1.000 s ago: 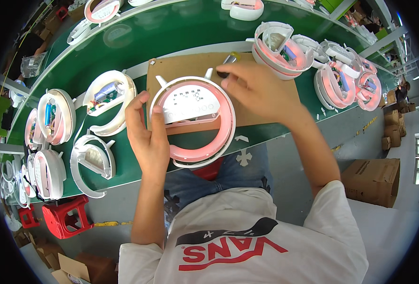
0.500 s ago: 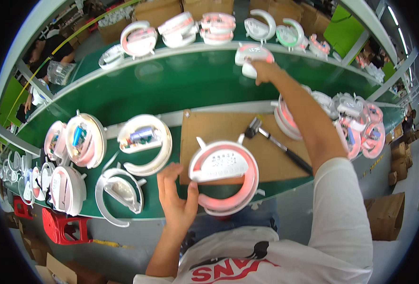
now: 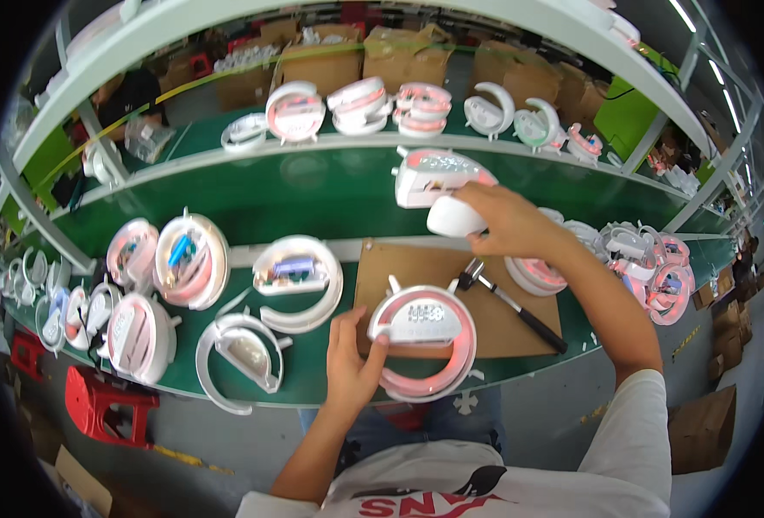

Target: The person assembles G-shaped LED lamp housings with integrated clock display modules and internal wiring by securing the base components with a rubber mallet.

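Observation:
My right hand (image 3: 509, 220) grips a white ring-shaped clock lamp (image 3: 438, 179) in the air over the green bench. That lamp is tilted, and its rounded white end (image 3: 453, 217) shows beside my fingers. Below, a second ring clock lamp (image 3: 433, 363) with a lit display and pinkish ring lies on the front of the brown cardboard sheet (image 3: 507, 326). Fingers apart, my left hand (image 3: 354, 367) rests at its left edge, the thumb against or just beside the rim. A black-handled hammer (image 3: 520, 312) lies to the right.
Opened ring lamps with parts inside (image 3: 297, 285) stand on the left, near a detached white ring (image 3: 242, 363). More lamps line the back shelf (image 3: 295, 112). A pile of lamps (image 3: 658, 268) is at right. A red stool (image 3: 106, 406) stands on the floor at left.
My right hand has drawn back from the far side toward me, bringing the lamp with it. My left hand has shifted closer to the lamp in front. The head view has tilted upward.

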A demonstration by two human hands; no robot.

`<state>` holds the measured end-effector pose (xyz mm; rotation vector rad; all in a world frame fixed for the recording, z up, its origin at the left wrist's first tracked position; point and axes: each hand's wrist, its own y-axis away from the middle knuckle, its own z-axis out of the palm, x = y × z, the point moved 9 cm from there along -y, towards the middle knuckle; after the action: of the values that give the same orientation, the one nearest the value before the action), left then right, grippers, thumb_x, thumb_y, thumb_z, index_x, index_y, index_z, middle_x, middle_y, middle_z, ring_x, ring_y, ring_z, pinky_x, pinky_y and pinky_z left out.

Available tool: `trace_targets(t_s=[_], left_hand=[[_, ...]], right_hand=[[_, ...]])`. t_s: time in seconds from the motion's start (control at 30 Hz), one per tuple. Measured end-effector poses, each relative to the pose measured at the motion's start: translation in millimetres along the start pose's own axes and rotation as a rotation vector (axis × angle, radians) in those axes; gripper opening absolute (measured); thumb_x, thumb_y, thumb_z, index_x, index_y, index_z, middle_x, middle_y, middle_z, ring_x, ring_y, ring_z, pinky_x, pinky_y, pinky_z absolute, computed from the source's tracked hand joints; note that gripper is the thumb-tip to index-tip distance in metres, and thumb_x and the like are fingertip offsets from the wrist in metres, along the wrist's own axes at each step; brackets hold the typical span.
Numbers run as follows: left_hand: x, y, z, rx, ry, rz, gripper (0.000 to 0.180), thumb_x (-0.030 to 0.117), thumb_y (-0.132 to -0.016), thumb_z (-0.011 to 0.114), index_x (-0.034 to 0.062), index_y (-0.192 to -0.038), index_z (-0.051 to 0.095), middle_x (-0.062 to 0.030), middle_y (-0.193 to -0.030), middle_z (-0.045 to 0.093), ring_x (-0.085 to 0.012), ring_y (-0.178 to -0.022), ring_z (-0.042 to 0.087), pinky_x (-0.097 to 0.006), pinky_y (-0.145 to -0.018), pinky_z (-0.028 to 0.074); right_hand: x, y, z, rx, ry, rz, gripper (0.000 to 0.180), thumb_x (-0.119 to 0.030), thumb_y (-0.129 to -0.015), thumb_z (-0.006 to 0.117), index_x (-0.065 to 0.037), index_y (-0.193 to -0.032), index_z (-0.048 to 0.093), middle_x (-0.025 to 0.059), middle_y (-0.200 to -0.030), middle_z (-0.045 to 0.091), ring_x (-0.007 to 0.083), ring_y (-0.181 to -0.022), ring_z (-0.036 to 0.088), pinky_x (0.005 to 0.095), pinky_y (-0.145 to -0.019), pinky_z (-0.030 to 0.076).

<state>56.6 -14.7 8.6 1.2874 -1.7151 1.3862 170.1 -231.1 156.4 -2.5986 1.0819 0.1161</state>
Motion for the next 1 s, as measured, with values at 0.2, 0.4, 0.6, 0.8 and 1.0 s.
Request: trace_targets(t_s=[0.2, 0.4, 0.6, 0.8, 1.0], left_hand=[[11.8, -8.7, 5.3, -0.055, -0.015, 0.053, 0.048, 0.023, -0.093, 0.070, -0.0011, -0.132, 0.056, -0.0208, -0.113, 0.062, -0.0358, -0.099, 0.063, -0.041, -0.084, 0.053], [12.4, -1.9, 7.8, -0.088, -0.115, 0.019, 0.049, 0.021, -0.095, 0.069, -0.0017, -0.135, 0.055, -0.0234, -0.123, 0.063, -0.0368, -0.111, 0.062, -0.041, -0.095, 0.049], [13.0, 2.9, -2.8, -0.028, -0.055, 0.046, 0.048, 0.021, -0.095, 0.069, -0.0019, -0.134, 0.055, -0.0225, -0.123, 0.064, -0.0366, -0.113, 0.062, -0.041, -0.097, 0.049], [18.7, 2.2, -33.7, 0.076, -0.008, 0.089, 0.043, 0.015, -0.093, 0.071, -0.0031, -0.129, 0.057, -0.0209, -0.116, 0.065, -0.0322, -0.107, 0.064, -0.040, -0.094, 0.050], [40.4, -20.8, -90.8, 0.240, 0.007, 0.159, 0.067, 0.013, -0.085, 0.080, -0.0022, -0.142, 0.048, -0.0196, -0.126, 0.060, -0.0308, -0.115, 0.061, -0.042, -0.095, 0.051]], right_hand=[[-36.0, -12.1, 9.0, -0.057, 0.107, -0.155, 0.048, -0.004, -0.072, 0.069, -0.005, -0.119, 0.061, 0.0145, -0.109, 0.065, 0.0355, -0.109, 0.059, 0.0471, -0.101, 0.043], [-14.4, -34.4, 65.4, -0.121, 0.034, -0.249, 0.026, 0.005, -0.074, 0.070, -0.006, -0.097, 0.064, 0.0083, -0.103, 0.062, 0.0290, -0.107, 0.059, 0.0427, -0.099, 0.045], [-16.9, -21.9, 88.5, -0.089, 0.216, -0.296, 0.039, 0.007, -0.073, 0.072, -0.007, -0.109, 0.064, 0.0063, -0.106, 0.063, 0.0292, -0.112, 0.059, 0.0445, -0.103, 0.043], [-10.0, -26.5, 53.6, -0.008, -0.256, -0.020, 0.050, 0.003, -0.074, 0.069, -0.007, -0.122, 0.060, 0.0111, -0.117, 0.061, 0.0290, -0.117, 0.058, 0.0401, -0.112, 0.038], [-39.7, -18.0, 6.4, 0.019, -0.699, 0.057, 0.069, -0.005, -0.061, 0.058, -0.002, -0.130, 0.051, 0.0089, -0.123, 0.052, 0.0217, -0.117, 0.051, 0.0359, -0.107, 0.039]])
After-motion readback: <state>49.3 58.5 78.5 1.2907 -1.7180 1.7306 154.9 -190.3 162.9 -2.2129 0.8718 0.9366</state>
